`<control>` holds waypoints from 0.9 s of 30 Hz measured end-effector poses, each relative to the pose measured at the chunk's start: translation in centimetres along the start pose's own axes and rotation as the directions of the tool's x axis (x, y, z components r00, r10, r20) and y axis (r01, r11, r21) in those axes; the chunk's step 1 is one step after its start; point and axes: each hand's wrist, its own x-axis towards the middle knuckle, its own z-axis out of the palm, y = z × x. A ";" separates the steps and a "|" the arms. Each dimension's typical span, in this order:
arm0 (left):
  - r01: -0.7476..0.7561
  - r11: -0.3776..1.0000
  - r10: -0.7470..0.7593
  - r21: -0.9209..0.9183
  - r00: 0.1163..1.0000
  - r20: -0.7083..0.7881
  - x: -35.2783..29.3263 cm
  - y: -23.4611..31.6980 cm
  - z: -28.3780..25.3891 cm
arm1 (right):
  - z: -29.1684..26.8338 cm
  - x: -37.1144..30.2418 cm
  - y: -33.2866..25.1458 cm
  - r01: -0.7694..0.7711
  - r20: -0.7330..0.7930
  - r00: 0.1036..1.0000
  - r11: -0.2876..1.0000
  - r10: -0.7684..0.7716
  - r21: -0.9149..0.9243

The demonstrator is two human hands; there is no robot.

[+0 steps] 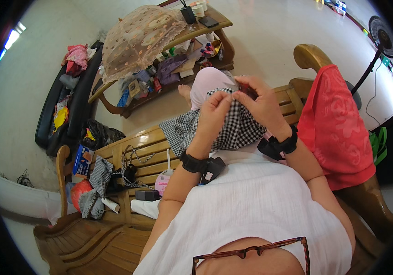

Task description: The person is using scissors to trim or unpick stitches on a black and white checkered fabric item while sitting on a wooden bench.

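My left hand and my right hand meet above my lap, thumb and fingertips pinched close together. Whatever lies between the fingertips is too small to make out. A red and dark object, partly hidden, shows among the curled fingers of my right hand; its kind is unclear. Below both hands a black-and-white checked cloth drapes across my lap, over a pink-covered knee. Each wrist wears a black strap with a small device.
I sit on a slatted wooden bench holding a pink fan-shaped item, a black box and a braided cord. Red cloth covers the armrest at right. Ahead stands a cluttered wooden table under a lace cover; a fan is far right.
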 end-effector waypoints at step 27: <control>0.022 0.984 -0.051 -0.175 0.986 -0.160 0.0 1.7 -0.8 | -1.3 -0.7 -0.4 0.049 0.074 0.996 0.988 -0.039 -0.146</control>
